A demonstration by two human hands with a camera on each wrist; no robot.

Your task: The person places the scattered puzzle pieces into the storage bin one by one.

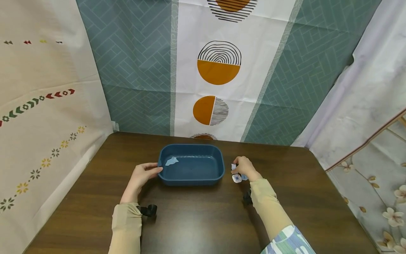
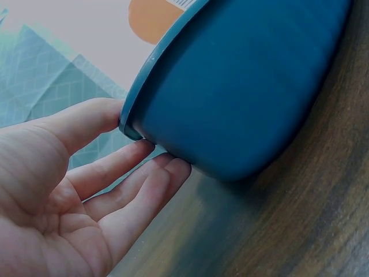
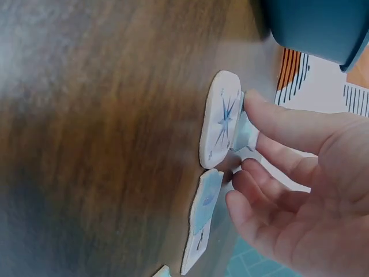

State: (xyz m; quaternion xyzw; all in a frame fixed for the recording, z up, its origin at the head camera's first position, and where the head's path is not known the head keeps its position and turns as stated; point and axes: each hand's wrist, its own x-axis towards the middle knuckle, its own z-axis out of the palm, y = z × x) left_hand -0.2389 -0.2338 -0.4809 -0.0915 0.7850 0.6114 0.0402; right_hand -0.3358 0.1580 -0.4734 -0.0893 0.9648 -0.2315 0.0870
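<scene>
A dark blue plastic basin point(image 1: 191, 182) sits on the table, with a pale blue piece point(image 1: 172, 161) lying inside near its left end. My left hand point(image 1: 143, 178) holds the basin's left end, thumb at the rim and fingers under it against the outer wall point(image 2: 230, 98). To the right of the basin, my right hand point(image 1: 245, 169) pinches a small pale blue and white flat piece point(image 3: 245, 131) between thumb and fingers. Just beside those fingertips lies a white rounded cardboard piece point(image 3: 222, 121) with a blue star. Another blue and white cardboard piece point(image 3: 203, 219) lies close by.
The brown wooden table point(image 1: 196, 218) ends at a patterned cloth point(image 1: 142, 70) hanging behind it. More cloth hangs along both sides. In the right wrist view, the tip of a further piece point(image 3: 163, 272) shows at the lower edge. Each wrist wears a small black camera point(image 1: 151, 210).
</scene>
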